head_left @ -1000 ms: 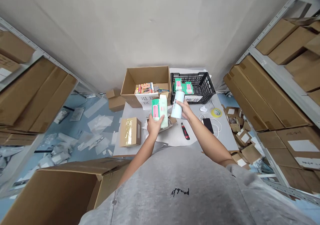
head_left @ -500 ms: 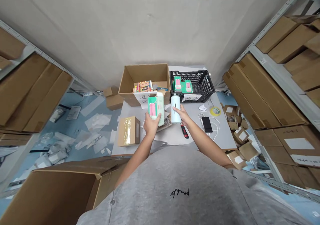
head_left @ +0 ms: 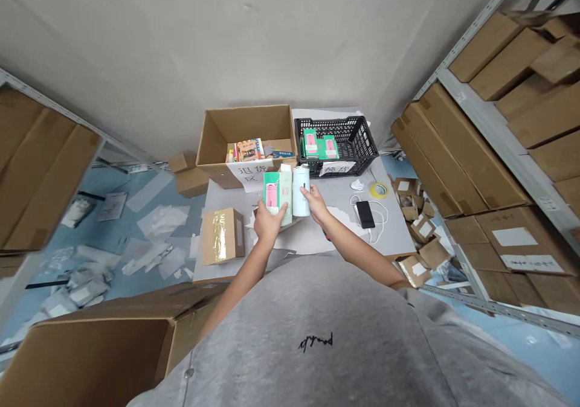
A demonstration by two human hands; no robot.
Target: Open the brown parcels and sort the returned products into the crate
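Note:
My left hand (head_left: pixel 268 221) is closed around the lower part of a green and white product box (head_left: pixel 273 192) with a pink bottle-shaped picture on its front. Its top flap stands up. In my right hand (head_left: pixel 316 203) is a light blue bottle (head_left: pixel 301 192), held upright with the fingers wrapped round its right side. Bottle and box are side by side above the table, close together; whether they touch I cannot tell. Under my right forearm a red and black cutter (head_left: pixel 326 235) is mostly hidden.
Behind my hands stand an open cardboard box (head_left: pixel 212 147) and a black plastic crate (head_left: pixel 362 147) with similar green boxes. A taped carton (head_left: pixel 223 236) sits at left. Right lie a phone (head_left: pixel 365 214) with a white cable and yellow tape (head_left: pixel 379 190). Shelves flank the table.
My right hand has brought the blue bottle leftward, closer to the product box in my left hand. The camera view has shifted slightly. The cutter is now mostly covered by my forearm.

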